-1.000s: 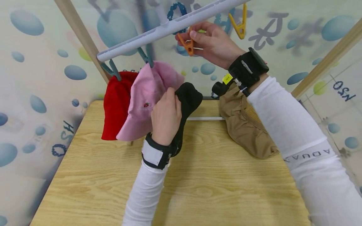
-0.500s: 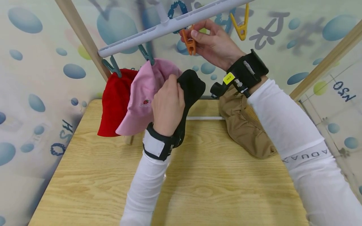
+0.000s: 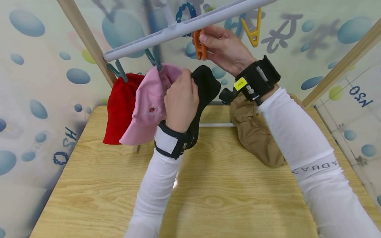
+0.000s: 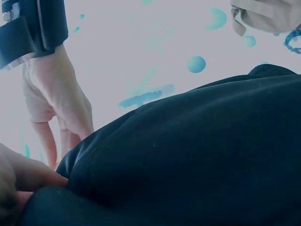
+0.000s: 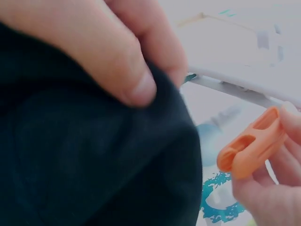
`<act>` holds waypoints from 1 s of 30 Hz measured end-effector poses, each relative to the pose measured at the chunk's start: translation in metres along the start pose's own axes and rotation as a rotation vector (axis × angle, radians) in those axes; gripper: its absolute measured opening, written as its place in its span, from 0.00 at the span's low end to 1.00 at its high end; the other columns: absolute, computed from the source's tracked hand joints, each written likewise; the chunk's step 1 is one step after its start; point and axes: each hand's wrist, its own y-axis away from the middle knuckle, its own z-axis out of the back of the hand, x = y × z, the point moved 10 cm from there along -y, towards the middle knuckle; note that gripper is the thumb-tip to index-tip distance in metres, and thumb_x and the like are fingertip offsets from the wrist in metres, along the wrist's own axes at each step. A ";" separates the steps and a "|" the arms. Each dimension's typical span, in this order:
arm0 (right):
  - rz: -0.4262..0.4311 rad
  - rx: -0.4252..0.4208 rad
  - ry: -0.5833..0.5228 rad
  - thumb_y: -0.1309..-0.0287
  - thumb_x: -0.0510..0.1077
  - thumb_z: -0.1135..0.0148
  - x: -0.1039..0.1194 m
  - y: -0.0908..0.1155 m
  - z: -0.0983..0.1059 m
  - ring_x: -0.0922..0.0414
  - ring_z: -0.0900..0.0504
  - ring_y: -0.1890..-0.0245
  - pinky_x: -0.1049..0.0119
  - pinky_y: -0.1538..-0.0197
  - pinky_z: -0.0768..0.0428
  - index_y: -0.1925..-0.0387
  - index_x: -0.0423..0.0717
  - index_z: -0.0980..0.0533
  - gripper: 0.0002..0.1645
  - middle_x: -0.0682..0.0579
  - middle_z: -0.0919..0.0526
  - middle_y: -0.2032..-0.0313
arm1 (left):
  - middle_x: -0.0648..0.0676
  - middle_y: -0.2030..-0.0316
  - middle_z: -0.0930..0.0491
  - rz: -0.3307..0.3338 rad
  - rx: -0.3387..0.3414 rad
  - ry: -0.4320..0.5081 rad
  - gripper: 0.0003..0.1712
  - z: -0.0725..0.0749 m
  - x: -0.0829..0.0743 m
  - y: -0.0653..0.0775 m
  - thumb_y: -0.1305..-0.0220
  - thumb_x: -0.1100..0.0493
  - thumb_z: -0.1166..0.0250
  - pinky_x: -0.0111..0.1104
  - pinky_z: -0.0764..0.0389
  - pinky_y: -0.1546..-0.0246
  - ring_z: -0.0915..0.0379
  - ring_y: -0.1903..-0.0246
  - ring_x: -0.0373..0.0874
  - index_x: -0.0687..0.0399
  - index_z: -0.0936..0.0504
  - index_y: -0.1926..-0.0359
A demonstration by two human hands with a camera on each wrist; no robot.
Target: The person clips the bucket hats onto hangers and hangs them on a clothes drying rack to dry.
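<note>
My left hand (image 3: 181,100) pinches a folded black hat (image 3: 208,84) by its upper edge and holds it up in front of the hanging bar (image 3: 190,25). In the right wrist view, the left thumb (image 5: 141,89) presses on the black fabric. Just under the bar, my right hand (image 3: 229,48) squeezes an orange clothespin (image 3: 200,46) between thumb and fingers, its handles pressed together. The top of the black hat is a little below and right of that clothespin. Black cloth (image 4: 197,150) fills most of the left wrist view.
A red hat (image 3: 120,112) and a pink hat (image 3: 146,115) hang from teal clothespins at the left. A yellow clothespin (image 3: 253,33) hangs further right. A brown hat (image 3: 256,135) lies on the wooden table (image 3: 226,198), partly behind the right arm.
My left hand has raised the black hat up and to the right, closer to the orange clothespin. The right fingers have turned that clothespin and squeezed its handles together.
</note>
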 end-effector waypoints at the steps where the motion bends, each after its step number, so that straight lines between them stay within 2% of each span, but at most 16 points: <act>1: -0.001 -0.006 -0.003 0.44 0.28 0.47 0.000 0.000 0.000 0.49 0.29 0.60 0.67 0.57 0.23 0.59 0.36 0.23 0.12 0.42 0.23 0.64 | 0.59 0.74 0.25 0.003 0.004 -0.003 0.13 -0.001 0.001 -0.001 0.30 0.58 0.57 0.46 0.22 0.74 0.25 0.72 0.56 0.61 0.29 0.62; 9: -0.009 -0.081 0.003 0.44 0.29 0.47 0.000 0.001 0.004 0.47 0.26 0.59 0.68 0.59 0.20 0.56 0.33 0.25 0.14 0.41 0.21 0.62 | 0.58 0.75 0.26 0.032 0.024 -0.011 0.12 -0.009 0.004 -0.014 0.30 0.57 0.58 0.47 0.22 0.77 0.25 0.73 0.56 0.59 0.30 0.61; 24: 0.038 -0.170 -0.041 0.44 0.28 0.48 0.002 0.002 0.007 0.49 0.26 0.60 0.67 0.58 0.21 0.56 0.33 0.23 0.14 0.42 0.20 0.62 | 0.56 0.76 0.29 0.011 0.059 -0.018 0.13 -0.010 -0.009 -0.023 0.30 0.57 0.58 0.43 0.25 0.79 0.26 0.74 0.52 0.59 0.29 0.59; 30: 0.048 -0.159 -0.044 0.43 0.27 0.49 0.002 0.002 0.006 0.50 0.27 0.61 0.68 0.57 0.22 0.60 0.33 0.22 0.12 0.42 0.20 0.62 | 0.57 0.74 0.27 0.032 0.054 -0.020 0.14 -0.007 -0.008 -0.026 0.30 0.56 0.58 0.43 0.24 0.79 0.25 0.74 0.52 0.59 0.29 0.58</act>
